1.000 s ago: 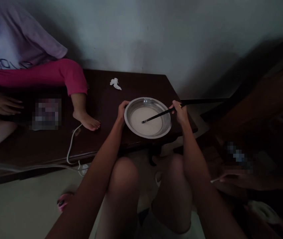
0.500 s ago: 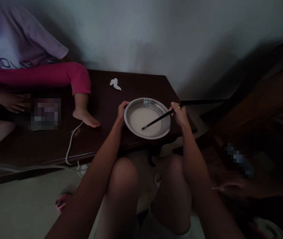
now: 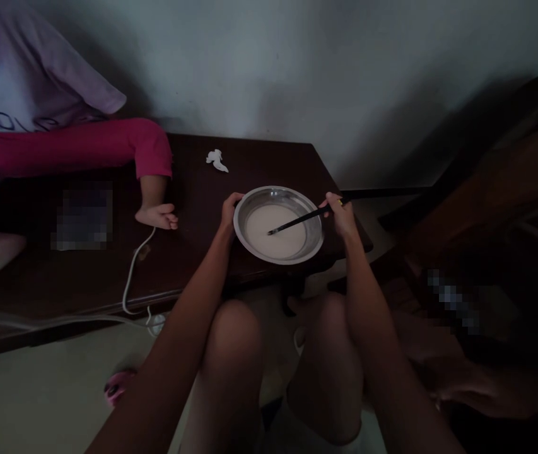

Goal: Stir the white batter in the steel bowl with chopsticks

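Observation:
A round metal bowl [image 3: 315,247] with pale, whitish liquid [image 3: 273,243] in it is over the near right part of a dark wooden bench. My left hand [image 3: 232,207] grips the bowl's left rim, the fingers partly hidden behind it. In my right hand [image 3: 339,211] is a thin black stick [image 3: 297,221], perhaps a chopstick or a brush, with a yellow mark near the hand. Its pale tip meets the liquid near the middle of the bowl.
On the dark bench [image 3: 188,265], a person in pink trousers [image 3: 150,145] sits at the left, one bare foot out. Crumpled white tissue [image 3: 216,160] lies behind the bowl. A white cable [image 3: 129,277] hangs over the front edge. Another person's arm [image 3: 481,384] shows at the lower right.
The stick's tip has swung slightly away from me through the liquid. The seated person's foot has turned up, and their hand has left the blurred rectangle. The arm at lower right has shifted.

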`<state>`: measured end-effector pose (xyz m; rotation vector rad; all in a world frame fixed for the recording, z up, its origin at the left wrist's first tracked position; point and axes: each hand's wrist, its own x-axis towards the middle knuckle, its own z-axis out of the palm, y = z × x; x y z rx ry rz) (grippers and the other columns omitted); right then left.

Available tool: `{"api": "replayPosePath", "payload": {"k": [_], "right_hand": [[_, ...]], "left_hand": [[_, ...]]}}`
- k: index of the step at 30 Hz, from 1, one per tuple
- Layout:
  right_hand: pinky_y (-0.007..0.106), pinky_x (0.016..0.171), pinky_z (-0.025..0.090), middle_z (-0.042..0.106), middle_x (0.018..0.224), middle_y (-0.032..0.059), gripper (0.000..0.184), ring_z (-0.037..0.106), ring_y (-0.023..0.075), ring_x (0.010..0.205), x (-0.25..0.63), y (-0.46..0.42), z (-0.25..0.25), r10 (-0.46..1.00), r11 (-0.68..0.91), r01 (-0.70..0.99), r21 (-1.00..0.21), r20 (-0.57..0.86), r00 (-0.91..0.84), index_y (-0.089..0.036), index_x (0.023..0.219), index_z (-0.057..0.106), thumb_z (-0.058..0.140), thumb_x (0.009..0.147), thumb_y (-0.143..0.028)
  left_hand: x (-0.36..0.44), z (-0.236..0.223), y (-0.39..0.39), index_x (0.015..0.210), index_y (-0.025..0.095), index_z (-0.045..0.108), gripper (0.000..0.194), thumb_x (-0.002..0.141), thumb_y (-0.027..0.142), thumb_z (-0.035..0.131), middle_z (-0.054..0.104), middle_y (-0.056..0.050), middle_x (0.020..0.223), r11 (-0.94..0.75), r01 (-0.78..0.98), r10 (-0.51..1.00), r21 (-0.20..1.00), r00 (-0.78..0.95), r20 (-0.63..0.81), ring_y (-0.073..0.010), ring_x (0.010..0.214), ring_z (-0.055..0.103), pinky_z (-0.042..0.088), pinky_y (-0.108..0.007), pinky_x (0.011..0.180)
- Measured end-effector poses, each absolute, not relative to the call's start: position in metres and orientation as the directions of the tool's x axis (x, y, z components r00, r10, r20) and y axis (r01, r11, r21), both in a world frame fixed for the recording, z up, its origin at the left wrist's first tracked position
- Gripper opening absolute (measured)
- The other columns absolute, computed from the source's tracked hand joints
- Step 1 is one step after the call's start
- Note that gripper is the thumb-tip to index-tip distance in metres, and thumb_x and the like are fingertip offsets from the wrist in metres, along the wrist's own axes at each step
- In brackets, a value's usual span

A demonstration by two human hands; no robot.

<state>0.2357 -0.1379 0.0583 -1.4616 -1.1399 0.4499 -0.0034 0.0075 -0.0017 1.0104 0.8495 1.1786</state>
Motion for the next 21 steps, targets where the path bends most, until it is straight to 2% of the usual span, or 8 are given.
{"api": "replayPosePath", "payload": {"k": [3, 7, 12, 17, 21], "right_hand": [[0.025, 0.05, 0.035, 0.046, 0.044, -0.0036, 0.051, 0.042, 0.0087, 0.044, 0.2354, -0.1393, 0.0591, 0.826, 0.137, 0.363, -0.922, 0.309, 0.471, -0.02, 0.051, 0.057, 0.057, 0.081, -0.061], [0.025, 0.053, 0.039, 0.051, 0.05, -0.0027, 0.049, 0.046, 0.0095, 0.049, 0.2291, -0.1388, 0.0618, 0.863, 0.139, 0.394, -0.908, 0.307, 0.402, -0.021, 0.055, 0.058, 0.058, 0.079, -0.064], [0.025, 0.05, 0.036, 0.047, 0.045, -0.0034, 0.053, 0.043, 0.0086, 0.045, 0.2306, -0.1385, 0.0612, 0.818, 0.123, 0.373, -0.92, 0.307, 0.486, -0.02, 0.051, 0.057, 0.057, 0.079, -0.065], [0.024, 0.05, 0.037, 0.053, 0.051, -0.0025, 0.048, 0.046, 0.0088, 0.048, 0.23, -0.139, 0.061, 0.866, 0.175, 0.361, -0.916, 0.318, 0.386, -0.02, 0.055, 0.062, 0.061, 0.077, -0.063], [0.024, 0.048, 0.034, 0.052, 0.049, -0.0027, 0.051, 0.042, 0.0079, 0.045, 0.2354, -0.1401, 0.0608, 0.791, 0.134, 0.378, -0.916, 0.329, 0.517, -0.02, 0.053, 0.059, 0.059, 0.078, -0.064]], "left_hand": [[-0.0031, 0.0038, 0.0048, 0.05, 0.018, 0.059, 0.019, 0.067, 0.015, 0.053, 0.055, 0.002, 0.056, 0.189, -0.377, 0.974, 0.907, 0.186, -0.126, -0.012, 0.058, 0.049, 0.044, -0.024, 0.061], [-0.0034, 0.0059, 0.0025, 0.051, 0.019, 0.06, 0.019, 0.067, 0.015, 0.052, 0.056, 0.002, 0.058, 0.172, -0.397, 0.977, 0.901, 0.185, -0.105, -0.0122, 0.06, 0.05, 0.044, -0.023, 0.063], [-0.0043, 0.0037, 0.0039, 0.05, 0.02, 0.06, 0.018, 0.066, 0.017, 0.052, 0.055, 0.002, 0.057, 0.209, -0.399, 0.969, 0.893, 0.207, -0.135, -0.0129, 0.06, 0.05, 0.043, -0.023, 0.061], [-0.0047, 0.001, 0.0063, 0.051, 0.02, 0.059, 0.015, 0.065, 0.018, 0.053, 0.056, 0.002, 0.058, 0.133, -0.361, 0.981, 0.923, 0.178, -0.071, -0.0134, 0.063, 0.052, 0.043, -0.023, 0.064], [-0.0041, -0.0001, 0.0061, 0.053, 0.019, 0.058, 0.015, 0.068, 0.021, 0.055, 0.055, 0.001, 0.06, 0.111, -0.349, 0.982, 0.931, 0.185, -0.048, -0.0139, 0.063, 0.053, 0.044, -0.025, 0.065]]}}
